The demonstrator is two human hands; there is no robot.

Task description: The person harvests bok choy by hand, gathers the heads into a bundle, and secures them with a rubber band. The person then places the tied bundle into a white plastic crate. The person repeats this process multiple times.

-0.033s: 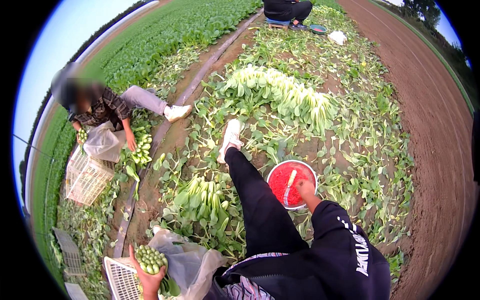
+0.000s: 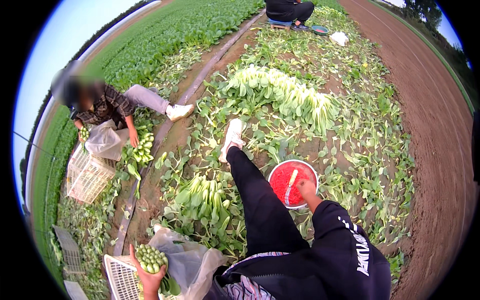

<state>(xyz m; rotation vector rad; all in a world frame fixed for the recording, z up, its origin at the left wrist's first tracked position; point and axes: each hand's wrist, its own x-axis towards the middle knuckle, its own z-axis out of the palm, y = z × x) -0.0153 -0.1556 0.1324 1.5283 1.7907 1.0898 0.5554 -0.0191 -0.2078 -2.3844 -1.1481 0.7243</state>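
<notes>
While in left grip (image 2: 149,280), one bunch (image 2: 151,258)

My jacket (image 2: 330,250) is black, my vegetable bunch (image 2: 151,259) pale green, the crate (image 2: 120,280) white, the bowl (image 2: 293,206) white-rimmed, its filling (image 2: 279,181) red, a co-worker's shirt (image 2: 116,103) dark plaid.

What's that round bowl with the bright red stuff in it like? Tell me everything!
The round, white-rimmed bowl might be plastic or metal; I can't tell. It sits on the leaf-strewn brown ground, right of the person's black-trousered leg. Inside is bright red stuff, too fine to make out. A pale-handled knife with a silvery blade lies on top. The person's blurred right hand is over its right side; whether it touches the bowl is unclear.
</notes>
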